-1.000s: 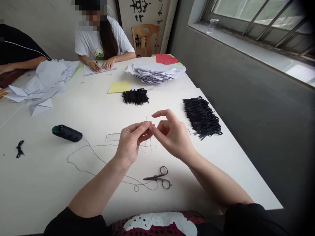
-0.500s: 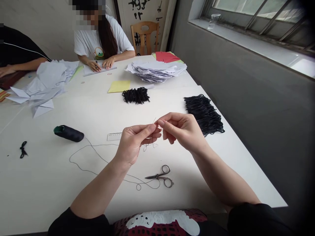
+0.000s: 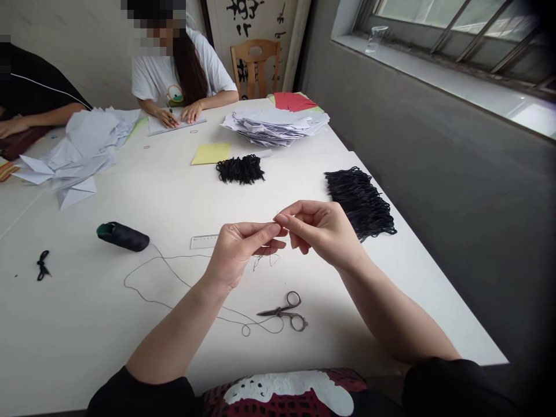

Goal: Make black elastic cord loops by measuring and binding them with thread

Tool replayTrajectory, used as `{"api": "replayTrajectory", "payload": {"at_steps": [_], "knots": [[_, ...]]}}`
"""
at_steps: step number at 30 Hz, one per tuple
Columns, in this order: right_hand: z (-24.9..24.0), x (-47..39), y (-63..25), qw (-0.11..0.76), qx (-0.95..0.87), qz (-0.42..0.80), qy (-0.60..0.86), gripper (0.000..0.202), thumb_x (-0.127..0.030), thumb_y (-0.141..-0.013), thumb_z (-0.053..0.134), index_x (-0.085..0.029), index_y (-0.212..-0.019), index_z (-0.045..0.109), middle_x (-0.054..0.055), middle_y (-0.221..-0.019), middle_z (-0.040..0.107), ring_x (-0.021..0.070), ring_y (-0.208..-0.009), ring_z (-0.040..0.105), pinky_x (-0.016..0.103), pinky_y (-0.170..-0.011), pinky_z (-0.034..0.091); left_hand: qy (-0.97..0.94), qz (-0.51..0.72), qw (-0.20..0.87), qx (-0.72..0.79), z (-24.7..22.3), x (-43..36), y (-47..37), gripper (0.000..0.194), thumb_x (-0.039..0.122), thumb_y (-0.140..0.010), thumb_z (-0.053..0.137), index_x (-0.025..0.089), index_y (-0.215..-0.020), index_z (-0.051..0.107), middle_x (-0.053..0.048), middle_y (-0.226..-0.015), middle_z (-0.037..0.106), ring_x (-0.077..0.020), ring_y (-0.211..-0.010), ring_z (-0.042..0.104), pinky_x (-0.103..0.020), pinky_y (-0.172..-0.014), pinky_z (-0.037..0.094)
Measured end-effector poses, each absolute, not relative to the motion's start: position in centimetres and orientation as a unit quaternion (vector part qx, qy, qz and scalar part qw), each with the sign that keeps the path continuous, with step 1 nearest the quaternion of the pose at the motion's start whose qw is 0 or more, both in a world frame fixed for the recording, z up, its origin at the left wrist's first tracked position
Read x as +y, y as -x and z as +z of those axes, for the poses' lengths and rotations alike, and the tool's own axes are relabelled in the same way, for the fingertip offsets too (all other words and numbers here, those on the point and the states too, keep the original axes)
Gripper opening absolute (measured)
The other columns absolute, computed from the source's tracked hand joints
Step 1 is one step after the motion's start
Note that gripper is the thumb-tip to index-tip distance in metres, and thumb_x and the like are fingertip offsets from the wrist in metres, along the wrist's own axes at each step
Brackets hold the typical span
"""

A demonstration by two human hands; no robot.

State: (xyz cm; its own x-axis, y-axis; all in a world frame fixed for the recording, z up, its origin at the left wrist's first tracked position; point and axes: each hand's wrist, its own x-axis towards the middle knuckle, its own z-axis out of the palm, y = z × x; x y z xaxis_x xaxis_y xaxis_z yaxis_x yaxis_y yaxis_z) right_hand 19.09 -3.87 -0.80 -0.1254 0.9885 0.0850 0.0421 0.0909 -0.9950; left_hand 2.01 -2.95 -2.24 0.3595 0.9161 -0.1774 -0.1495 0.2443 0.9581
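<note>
My left hand (image 3: 243, 249) and my right hand (image 3: 315, 229) meet above the table, thumbs and forefingers pinched close together. Between them is dark thread (image 3: 264, 262), its thin loops dangling below the left fingers; the pinched part is hidden by the fingertips. From the black spool (image 3: 123, 236) on the left, a strand curves over the table and passes under my left forearm. Small metal scissors (image 3: 284, 311) lie with handles apart below my hands. Partly behind my left hand rests a clear ruler (image 3: 203, 241).
A bundle of black cord loops (image 3: 240, 169) lies ahead, and a larger bundle (image 3: 359, 202) sits at right. A small black knotted cord (image 3: 42, 265) is at left. Beyond are yellow paper (image 3: 211, 154), a paper stack (image 3: 275, 126) and a person writing (image 3: 185, 75).
My fingertips have drawn slightly closer together, and the thread end that stuck up above them no longer shows. The dangling loops have shifted a little. The spool and scissors stay put.
</note>
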Motion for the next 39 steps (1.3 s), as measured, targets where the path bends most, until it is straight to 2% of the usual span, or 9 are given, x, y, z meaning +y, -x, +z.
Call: {"api": "replayTrajectory", "payload": {"at_steps": [15,23,28,33,39], "knots": [[-1.2,-3.8,-19.0,0.476,-0.553,0.508,0.457,0.031,-0.041,-0.076,0.078,-0.012,-0.078,0.068,-0.002,-0.047,0.057,0.006,-0.037,0.047,0.017,-0.035,0.036,-0.507,0.382,0.658,0.405,-1.8,-3.1,-2.0,0.02,0.038,-0.079,0.076,0.02,-0.087,0.08,-0.008,-0.089,0.077,-0.0183,-0.076,0.073,-0.03,-0.075,0.057],[-1.1,-3.7,-19.2,0.451,-0.537,0.562,0.44,0.038,-0.044,-0.083,0.072,-0.011,-0.102,0.072,-0.002,-0.047,0.058,0.0054,-0.037,0.047,0.016,-0.037,0.036,-0.501,0.408,0.65,0.399,-1.9,-3.0,-1.9,0.013,0.035,-0.081,0.075,0.023,-0.081,0.08,-0.004,-0.087,0.077,-0.0146,-0.074,0.071,-0.026,-0.073,0.057],[-1.3,-3.6,-19.0,0.448,-0.52,0.585,0.432,0.037,-0.045,-0.083,0.072,-0.012,-0.099,0.074,-0.003,-0.045,0.056,0.0047,-0.038,0.047,0.015,-0.038,0.036,-0.516,0.398,0.65,0.392,-1.9,-3.0,-1.9,0.015,0.035,-0.083,0.074,0.021,-0.082,0.08,-0.004,-0.078,0.076,-0.0148,-0.077,0.071,-0.024,-0.074,0.056],[-1.6,-3.3,-19.3,0.444,-0.498,0.62,0.413,0.031,-0.044,-0.088,0.066,-0.015,-0.094,0.073,-0.005,-0.043,0.054,0.0039,-0.035,0.044,0.014,-0.037,0.035,-0.487,0.388,0.69,0.37,-2.0,-2.9,-1.7,0.015,0.036,-0.081,0.075,0.022,-0.08,0.079,-0.003,-0.086,0.076,-0.013,-0.071,0.07,-0.023,-0.069,0.057],[-2.0,-3.1,-19.4,0.436,-0.474,0.68,0.351,0.026,-0.042,-0.082,0.073,-0.016,-0.089,0.072,-0.007,-0.042,0.051,0.0032,-0.033,0.04,0.013,-0.033,0.032,-0.461,0.382,0.73,0.328,-2.1,-2.9,-1.5,0.018,0.037,-0.08,0.074,0.02,-0.076,0.077,-0.002,-0.08,0.075,-0.013,-0.073,0.07,-0.021,-0.069,0.056]]}}
